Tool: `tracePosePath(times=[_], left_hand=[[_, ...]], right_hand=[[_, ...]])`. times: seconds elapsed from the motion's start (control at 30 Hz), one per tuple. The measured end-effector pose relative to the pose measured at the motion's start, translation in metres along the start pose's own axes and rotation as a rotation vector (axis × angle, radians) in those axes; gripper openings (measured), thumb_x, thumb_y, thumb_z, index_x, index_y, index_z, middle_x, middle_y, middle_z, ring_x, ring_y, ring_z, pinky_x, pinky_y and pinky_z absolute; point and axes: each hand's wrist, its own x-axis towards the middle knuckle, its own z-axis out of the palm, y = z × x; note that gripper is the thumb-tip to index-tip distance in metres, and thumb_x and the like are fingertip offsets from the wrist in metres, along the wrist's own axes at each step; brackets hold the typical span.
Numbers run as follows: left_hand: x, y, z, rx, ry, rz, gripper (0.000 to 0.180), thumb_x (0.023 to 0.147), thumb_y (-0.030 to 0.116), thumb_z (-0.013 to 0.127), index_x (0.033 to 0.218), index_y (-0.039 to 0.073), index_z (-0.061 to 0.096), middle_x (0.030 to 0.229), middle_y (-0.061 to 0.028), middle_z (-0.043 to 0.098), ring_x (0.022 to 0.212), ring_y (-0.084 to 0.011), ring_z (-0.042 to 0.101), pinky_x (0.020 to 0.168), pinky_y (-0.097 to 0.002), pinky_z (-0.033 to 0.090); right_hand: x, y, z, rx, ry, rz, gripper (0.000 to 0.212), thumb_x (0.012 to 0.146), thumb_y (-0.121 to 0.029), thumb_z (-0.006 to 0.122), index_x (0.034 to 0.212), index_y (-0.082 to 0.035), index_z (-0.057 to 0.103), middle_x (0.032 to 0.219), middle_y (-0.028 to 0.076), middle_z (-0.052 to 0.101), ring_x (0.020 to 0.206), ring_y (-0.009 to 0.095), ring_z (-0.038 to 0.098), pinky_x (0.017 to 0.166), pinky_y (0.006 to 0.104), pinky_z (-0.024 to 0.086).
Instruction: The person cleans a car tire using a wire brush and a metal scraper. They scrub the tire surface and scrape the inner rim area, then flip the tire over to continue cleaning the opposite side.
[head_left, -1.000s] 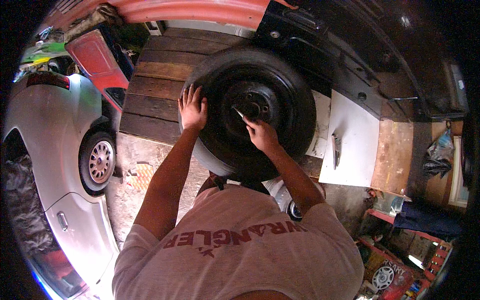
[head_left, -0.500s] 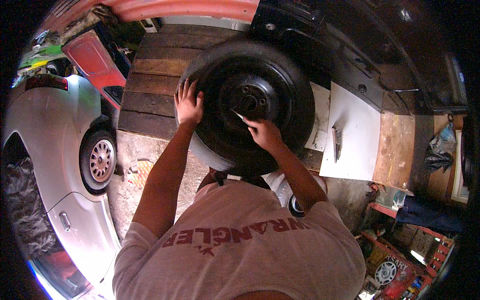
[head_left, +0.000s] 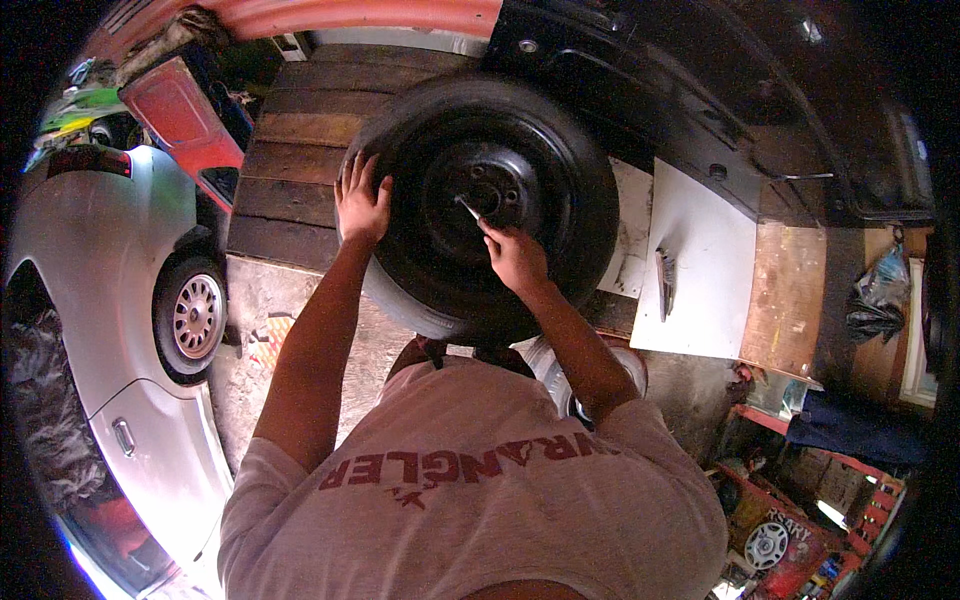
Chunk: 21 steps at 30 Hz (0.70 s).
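Up swings the point of the small tool [head_left: 474, 211]: it slants more steeply across the wheel [head_left: 497, 180] than half a second ago, while both hands and the wheel sit a little farther left in the view.

Look at the right hand [head_left: 518, 258]! It's closed around the tool's handle, fingers curled in, the index leading toward the thin, pale shaft. That shaft leans away and to the left, its tip at the left part of the dark hub; whether it touches the metal, I can't tell. Behind it, the right forearm [head_left: 570, 332] comes in from the lower right, angling up and left, with the elbow out to the side.

Over on the other flank, the left hand [head_left: 362, 207] lies flat, palm down, on the left side of the tyre [head_left: 395, 250], clamped on nothing. Its fingers point away from the body, slightly apart, and the thumb stands off toward the wheel's middle. That left forearm [head_left: 320, 350] runs long and nearly straight, rising from the lower left.

And the wheel itself? Right in front of the person, face up, over the dark wooden planks [head_left: 285, 165], the white board [head_left: 700, 300] just off to its right.
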Motion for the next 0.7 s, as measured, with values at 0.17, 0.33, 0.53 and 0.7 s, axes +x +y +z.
tracePosePath(times=[0.17, 0.33, 0.53, 0.7], left_hand=[[-0.003, -0.004, 0.001, 0.009, 0.013, 0.012, 0.055, 0.092, 0.048, 0.044, 0.139, 0.019, 0.040, 0.151, -0.0056, 0.029, 0.141, -0.0289, 0.020, 0.114, -0.0481, 0.013], [-0.002, -0.002, 0.000, 0.019, -0.006, -0.010, 0.056, 0.092, 0.048, 0.045, 0.139, 0.018, 0.040, 0.151, -0.0054, 0.029, 0.141, -0.0291, 0.020, 0.114, -0.0481, 0.013], [0.000, 0.004, -0.003, 0.000, -0.028, -0.037, 0.057, 0.092, 0.047, 0.045, 0.139, 0.016, 0.041, 0.151, -0.0052, 0.028, 0.141, -0.0289, 0.019, 0.114, -0.0484, 0.012], [-0.002, 0.000, -0.004, 0.013, -0.024, -0.029, 0.056, 0.092, 0.046, 0.045, 0.139, 0.016, 0.040, 0.151, -0.0054, 0.028, 0.141, -0.0294, 0.019, 0.114, -0.0484, 0.012]], right_hand=[[-0.029, 0.020, -0.030, -0.065, -0.157, 0.032, 0.031, 0.086, -0.020, 0.063, 0.117, -0.020, 0.065, 0.091, 0.016, 0.066, 0.078, 0.033, 0.065, 0.068, 0.0406, 0.052], [0.009, 0.021, -0.039, 0.121, 0.037, -0.008, 0.029, 0.086, -0.021, 0.062, 0.115, -0.017, 0.065, 0.093, 0.019, 0.066, 0.081, 0.037, 0.064, 0.069, 0.0412, 0.051], [0.050, 0.021, 0.002, 0.017, 0.160, -0.015, 0.029, 0.086, -0.022, 0.062, 0.114, -0.016, 0.065, 0.084, 0.020, 0.065, 0.076, 0.037, 0.063, 0.066, 0.0435, 0.050], [0.021, 0.011, -0.008, -0.049, -0.049, -0.015, 0.030, 0.086, -0.021, 0.062, 0.115, -0.017, 0.065, 0.078, 0.019, 0.064, 0.067, 0.037, 0.062, 0.060, 0.0441, 0.050]])
